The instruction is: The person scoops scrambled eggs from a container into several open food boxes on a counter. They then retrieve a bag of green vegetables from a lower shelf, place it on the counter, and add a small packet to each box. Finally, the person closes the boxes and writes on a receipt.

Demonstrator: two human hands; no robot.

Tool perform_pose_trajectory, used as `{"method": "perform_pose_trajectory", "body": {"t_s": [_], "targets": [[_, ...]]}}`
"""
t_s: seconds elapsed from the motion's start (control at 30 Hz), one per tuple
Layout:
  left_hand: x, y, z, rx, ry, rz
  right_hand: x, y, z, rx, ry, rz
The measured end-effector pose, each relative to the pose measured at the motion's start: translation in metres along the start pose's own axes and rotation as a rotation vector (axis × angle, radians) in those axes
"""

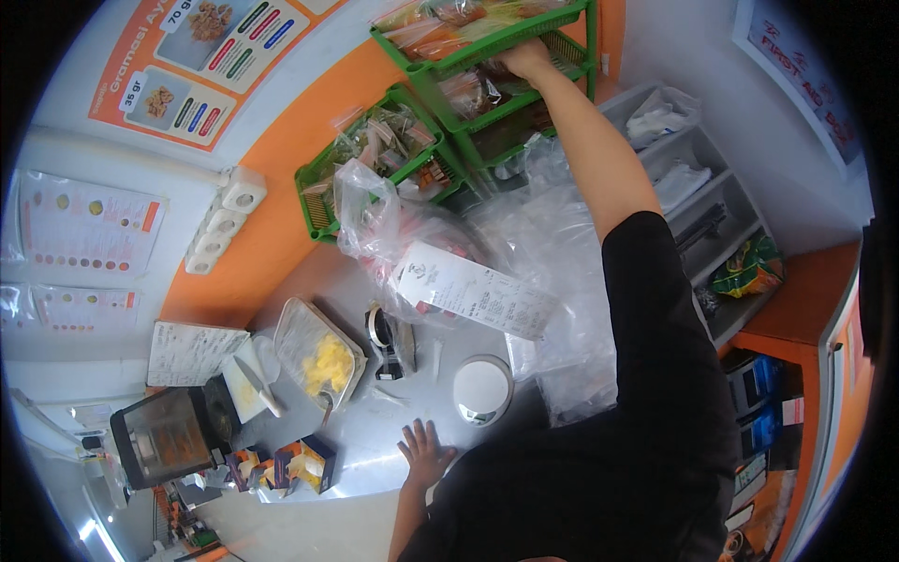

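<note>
My left hand [424,457] rests on the steel table near its front edge, fingers spread, with nothing in it. Stretched far up and away, my right arm reaches into the middle tier of a green plastic rack [426,70]. There my right hand [526,59] is partly under the upper tier, and its fingers are hidden. Clear plastic packets [473,94] lie beside it in that tier. A round white-rimmed scale [482,390] sits right of my left hand. Beyond stands a clear plastic bag [365,211] with a long printed receipt [478,288] across it.
A tray of yellow pieces [325,363], a tape dispenser [382,330] and a knife [257,386] on a white board stand at the left. Small boxes [304,465] line the front edge. Clear plastic bags [571,318] and a grey compartment organizer [693,178] are at the right.
</note>
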State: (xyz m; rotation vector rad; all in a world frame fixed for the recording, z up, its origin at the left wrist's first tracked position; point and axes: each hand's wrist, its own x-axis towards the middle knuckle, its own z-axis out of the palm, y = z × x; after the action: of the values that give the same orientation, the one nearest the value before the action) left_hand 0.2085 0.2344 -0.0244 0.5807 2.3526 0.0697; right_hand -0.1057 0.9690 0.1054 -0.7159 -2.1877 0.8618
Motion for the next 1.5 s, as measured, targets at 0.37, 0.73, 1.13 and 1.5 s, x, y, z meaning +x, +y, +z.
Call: {"method": "perform_pose_trajectory", "body": {"t_s": [0.37,0.73,1.13,1.5], "targets": [[0.000,-0.005,0.006,0.032,0.068,0.046,0.014,0.038,0.005,0.206,0.112,-0.003],[0.003,-0.001,-0.002,0.008,-0.036,-0.020,0.031,0.046,0.000,0.009,-0.077,-0.386],[-0.002,-0.001,0.005,-0.011,0.027,0.011,0.010,-0.017,-0.001,0.080,-0.101,-0.367],[-0.007,0.004,0.003,-0.034,0.191,0.057,-0.164,-0.039,-0.094,1.095,0.018,0.184]]}}
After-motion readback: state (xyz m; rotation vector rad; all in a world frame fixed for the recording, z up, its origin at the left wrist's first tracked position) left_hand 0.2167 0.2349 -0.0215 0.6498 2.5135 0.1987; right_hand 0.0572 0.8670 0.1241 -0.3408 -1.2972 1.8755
